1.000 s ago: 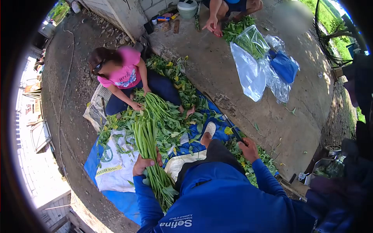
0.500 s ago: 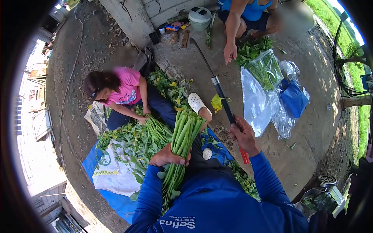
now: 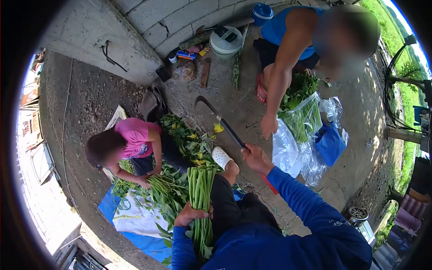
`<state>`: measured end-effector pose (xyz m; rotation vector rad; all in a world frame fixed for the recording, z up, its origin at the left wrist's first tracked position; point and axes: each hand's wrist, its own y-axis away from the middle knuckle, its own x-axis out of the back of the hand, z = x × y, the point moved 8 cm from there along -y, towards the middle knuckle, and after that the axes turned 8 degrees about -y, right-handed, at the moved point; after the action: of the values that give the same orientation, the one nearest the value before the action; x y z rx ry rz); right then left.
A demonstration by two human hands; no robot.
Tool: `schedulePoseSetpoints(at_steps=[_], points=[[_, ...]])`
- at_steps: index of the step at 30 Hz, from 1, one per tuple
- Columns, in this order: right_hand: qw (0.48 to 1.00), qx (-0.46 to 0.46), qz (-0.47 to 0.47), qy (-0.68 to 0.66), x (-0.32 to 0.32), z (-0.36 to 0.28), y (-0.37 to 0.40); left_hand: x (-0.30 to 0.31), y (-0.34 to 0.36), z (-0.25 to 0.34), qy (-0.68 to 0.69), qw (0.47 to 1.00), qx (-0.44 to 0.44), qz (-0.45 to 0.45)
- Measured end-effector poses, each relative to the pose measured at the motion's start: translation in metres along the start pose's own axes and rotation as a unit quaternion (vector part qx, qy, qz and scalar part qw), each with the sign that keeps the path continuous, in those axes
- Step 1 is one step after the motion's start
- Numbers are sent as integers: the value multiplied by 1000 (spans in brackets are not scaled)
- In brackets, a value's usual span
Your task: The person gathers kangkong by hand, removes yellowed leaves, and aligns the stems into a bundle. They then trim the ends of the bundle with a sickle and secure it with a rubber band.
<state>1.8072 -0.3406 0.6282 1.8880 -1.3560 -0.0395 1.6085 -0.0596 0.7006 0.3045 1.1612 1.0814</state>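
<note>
My left hand (image 3: 194,214) is wrapped round a thick bunch of green leafy stems (image 3: 201,186), cut ends pointing away from me and leaves hanging down by my sleeve. In my right hand (image 3: 257,159) is a sickle (image 3: 230,131) with a long dark shaft, its hooked blade up and to the left. The red end of its handle shows below my fist. A yellow leaf (image 3: 218,128) overlaps the sickle near the blade. The sickle and the bunch are apart.
At left, a person in pink (image 3: 135,137) handles stems over a leafy heap (image 3: 168,189) and a white sack (image 3: 139,218). Across from me, a person in blue (image 3: 281,29) reaches beside bagged greens (image 3: 302,121). A lidded bucket (image 3: 225,45) stands by the wall.
The sickle has swung left, its hooked tip now lower in view and closer to the bunch. My right hand has moved left. The person in blue leans further in.
</note>
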Motion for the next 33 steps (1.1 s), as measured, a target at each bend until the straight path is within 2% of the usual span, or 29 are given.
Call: schedulePoseSetpoints(at_steps=[2,5,8,12,14,15,16,18,21,26,29,33], points=[[998,-2,53,-29,10,-13,-9,2,6,19,15,1000,-12,11],[965,-165,-82,-189,14,-32,-30,0,10,39,28,999,8,25],[944,-133,-58,-297,36,-92,-68,-13,0,63,65,997,21,40],[845,-65,-40,-529,81,-186,-183,-18,-25,76,93,995,11,30],[848,-56,4,-527,109,-247,-250,-20,-44,97,104,994,16,32],[869,-63,-13,-491,121,-257,-299,-22,-52,106,112,993,23,34],[887,-72,-30,-454,129,-261,-349,-24,-59,116,149,987,43,37],[891,-77,4,-447,141,-263,-453,-20,-85,127,151,987,35,34],[887,-85,-6,-453,148,-241,-585,-19,-120,144,153,985,61,45],[893,-87,59,-439,148,-250,-696,-18,-160,116,201,973,111,28],[881,-102,70,-456,134,-245,-767,-4,-173,92,262,954,128,65],[917,-89,79,-381,127,-214,-882,-5,-189,59,327,937,116,31]])
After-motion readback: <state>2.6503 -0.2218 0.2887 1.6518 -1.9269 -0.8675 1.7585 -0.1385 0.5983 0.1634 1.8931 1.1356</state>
